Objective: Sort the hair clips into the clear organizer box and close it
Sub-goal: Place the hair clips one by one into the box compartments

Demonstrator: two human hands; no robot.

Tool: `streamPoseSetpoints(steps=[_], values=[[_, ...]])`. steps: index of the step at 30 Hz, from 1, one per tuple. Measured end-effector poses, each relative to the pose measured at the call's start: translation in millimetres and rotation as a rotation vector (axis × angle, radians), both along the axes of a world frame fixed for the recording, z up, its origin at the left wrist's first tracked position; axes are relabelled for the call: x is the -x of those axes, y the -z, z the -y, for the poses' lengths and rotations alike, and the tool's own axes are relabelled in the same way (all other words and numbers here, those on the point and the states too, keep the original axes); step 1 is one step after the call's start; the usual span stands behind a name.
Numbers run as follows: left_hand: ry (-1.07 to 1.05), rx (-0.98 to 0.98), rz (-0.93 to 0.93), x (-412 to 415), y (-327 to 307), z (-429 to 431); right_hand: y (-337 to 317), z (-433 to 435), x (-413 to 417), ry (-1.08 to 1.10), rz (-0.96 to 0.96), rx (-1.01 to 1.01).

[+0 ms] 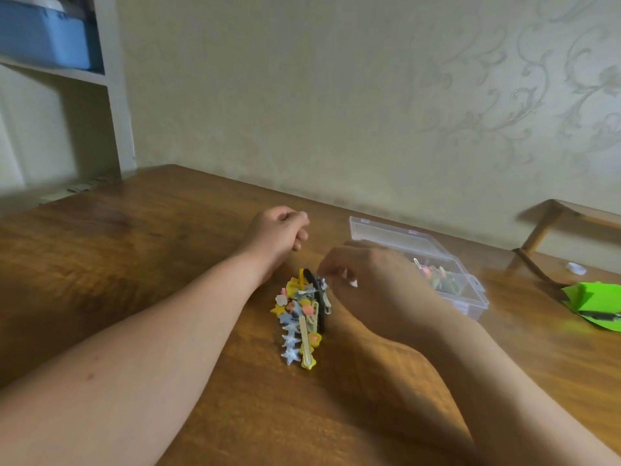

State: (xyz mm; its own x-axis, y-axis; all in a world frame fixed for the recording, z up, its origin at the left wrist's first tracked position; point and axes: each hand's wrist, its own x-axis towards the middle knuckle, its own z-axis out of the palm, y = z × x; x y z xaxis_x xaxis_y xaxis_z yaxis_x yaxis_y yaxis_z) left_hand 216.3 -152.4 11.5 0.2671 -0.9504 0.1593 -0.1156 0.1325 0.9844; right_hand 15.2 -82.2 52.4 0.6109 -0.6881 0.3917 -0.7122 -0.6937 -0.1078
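Note:
A pile of colourful hair clips (302, 317) lies on the wooden table (134, 250); it holds star, flower and long yellow clips plus a black one. To its right stands the clear organizer box (470, 299), its lid (386, 230) open and leaning back, with several clips (438, 277) inside. My right hand (373, 280) is motion-blurred between the pile and the box, its fingertips at the top of the pile; whether it pinches a clip is unclear. My left hand (279, 235) rests behind the pile with loosely curled fingers and holds nothing.
Green paper (594, 304) with a dark object on it lies at the table's right edge, and a small white cap (576, 268) sits nearby. A wooden frame (544, 227) stands at the back right. A white shelf with a blue bin (43, 35) is at the upper left.

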Motion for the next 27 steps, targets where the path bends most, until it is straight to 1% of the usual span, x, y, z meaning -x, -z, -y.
streamPoseSetpoints(steps=[7,11,21,27], values=[[0.034,0.017,0.105,0.7,2.1,-2.0,6.5,-10.4,2.7,-0.042,-0.085,-0.246],[0.035,0.024,0.147,1.4,3.2,-2.3,10.8,-10.2,4.0,-0.067,-0.112,-0.293],[0.03,0.042,0.173,5.7,5.6,-1.7,5.9,-14.4,7.2,-0.139,-0.107,-0.308],[0.047,0.052,0.2,7.2,3.6,-6.7,10.5,-10.7,4.1,-0.22,-0.117,-0.216]])
